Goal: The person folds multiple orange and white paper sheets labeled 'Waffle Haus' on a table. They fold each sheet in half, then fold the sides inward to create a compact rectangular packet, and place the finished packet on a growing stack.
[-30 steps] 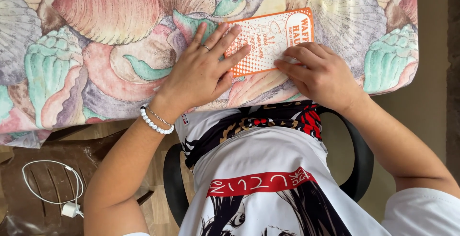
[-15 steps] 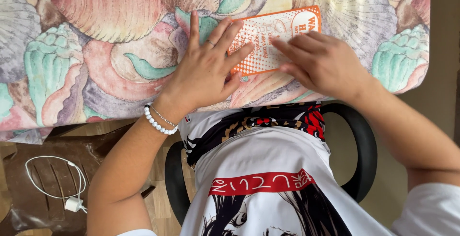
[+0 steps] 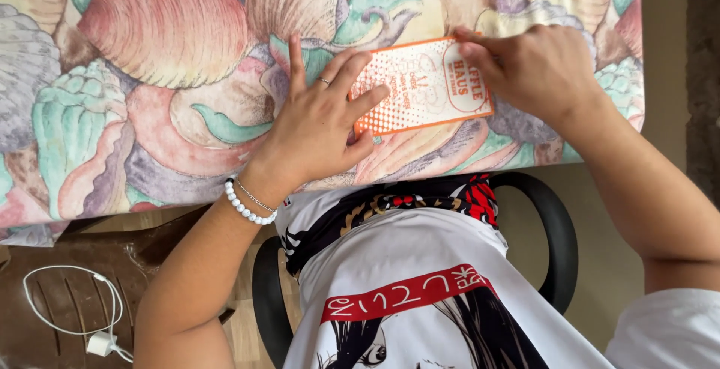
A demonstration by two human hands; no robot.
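An orange and white paper sleeve (image 3: 424, 88) lies flat on the table with the shell-patterned cloth (image 3: 150, 76). My left hand (image 3: 319, 125) rests palm down with spread fingers pressing the sleeve's left end; it wears a ring and a white bead bracelet. My right hand (image 3: 536, 69) sits at the sleeve's right end, its fingertips pinching the top right edge. The right part of the sleeve is partly hidden under those fingers.
I sit in a black chair (image 3: 559, 241) close to the table's near edge. A brown plastic chair (image 3: 67, 294) at lower left holds a white charger and cable (image 3: 90, 324). A beige floor (image 3: 667, 99) shows to the right of the table.
My right hand has shifted right and up along the sleeve, from covering its lower right to pinching the top right edge. My left hand's fingers have spread and slid further left.
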